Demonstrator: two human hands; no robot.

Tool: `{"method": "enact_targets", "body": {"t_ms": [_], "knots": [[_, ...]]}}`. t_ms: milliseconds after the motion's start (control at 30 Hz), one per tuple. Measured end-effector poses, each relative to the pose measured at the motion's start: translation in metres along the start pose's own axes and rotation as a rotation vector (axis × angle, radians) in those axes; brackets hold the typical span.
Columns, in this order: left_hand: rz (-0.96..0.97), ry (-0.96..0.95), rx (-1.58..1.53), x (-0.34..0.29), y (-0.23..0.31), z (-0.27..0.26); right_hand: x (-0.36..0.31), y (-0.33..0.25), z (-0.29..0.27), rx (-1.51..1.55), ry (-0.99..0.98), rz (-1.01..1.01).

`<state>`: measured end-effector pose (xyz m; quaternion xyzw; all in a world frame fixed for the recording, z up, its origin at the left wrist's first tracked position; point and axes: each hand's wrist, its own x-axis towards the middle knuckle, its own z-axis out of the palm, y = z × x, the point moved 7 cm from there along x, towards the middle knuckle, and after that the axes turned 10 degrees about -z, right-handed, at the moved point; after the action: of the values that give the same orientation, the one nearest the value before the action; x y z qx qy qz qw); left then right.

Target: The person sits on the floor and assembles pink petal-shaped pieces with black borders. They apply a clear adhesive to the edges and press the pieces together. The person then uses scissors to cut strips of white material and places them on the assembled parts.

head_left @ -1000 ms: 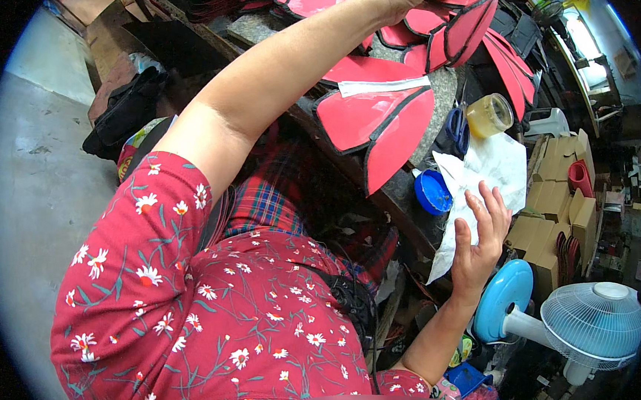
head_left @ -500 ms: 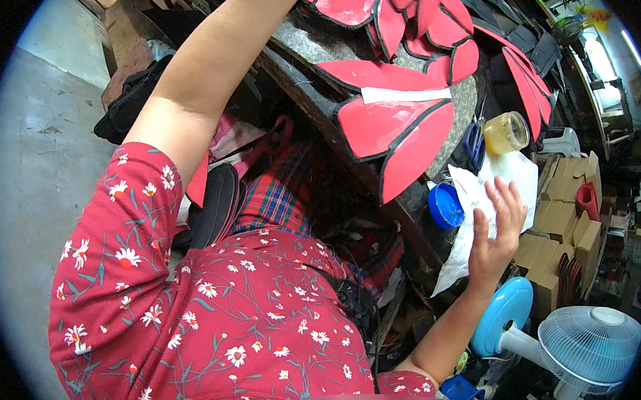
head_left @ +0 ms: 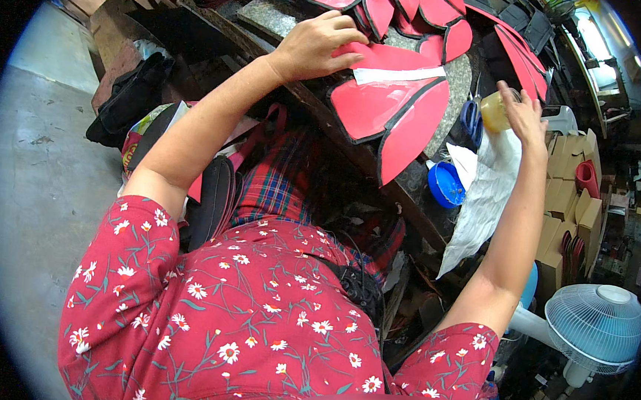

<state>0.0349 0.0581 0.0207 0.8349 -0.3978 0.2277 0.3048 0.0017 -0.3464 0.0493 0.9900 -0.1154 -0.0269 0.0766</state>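
My left hand (head_left: 320, 45) is at the upper left edge of a red panel (head_left: 392, 93), fingers apart and thumb reaching over the panel's corner. This panel has black edging and a white strip (head_left: 397, 74) across it, and lies on a grey stone slab (head_left: 456, 85). Over at the right, my right hand (head_left: 523, 116) is beside a jar (head_left: 494, 112) of yellowish stuff, its fingers spread near the jar's mouth. They partly cover the mouth, so whether they touch it is unclear. Blue-handled scissors (head_left: 472, 121) lie left of the jar.
A blue round lid or dish (head_left: 446, 185) sits by a white sheet (head_left: 481, 204) hanging over the bench edge. More red black-edged pieces (head_left: 439, 8) are heaped at the back. Cardboard boxes (head_left: 563, 183) and a fan (head_left: 594, 327) stand at the right.
My left hand has come back from the far edge of view to the near red panel. My right hand has moved up and away from above the white sheet to the jar.
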Motion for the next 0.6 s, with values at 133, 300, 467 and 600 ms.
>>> {"method": "enact_targets", "body": {"t_ms": [133,300,467,600], "knots": [[-0.060,-0.013,-0.023,-0.013,-0.013,0.008,0.012,-0.001,0.002,0.031,0.042,0.039],[-0.041,0.030,-0.021,-0.015,-0.012,0.008,0.000,0.021,-0.046,0.379,0.390,-0.046],[-0.022,0.088,-0.001,-0.016,-0.008,0.006,-0.049,-0.004,-0.059,0.062,0.428,-0.142],[-0.026,0.096,-0.013,-0.016,-0.011,0.007,-0.083,-0.049,-0.078,0.034,0.516,-0.289]]}}
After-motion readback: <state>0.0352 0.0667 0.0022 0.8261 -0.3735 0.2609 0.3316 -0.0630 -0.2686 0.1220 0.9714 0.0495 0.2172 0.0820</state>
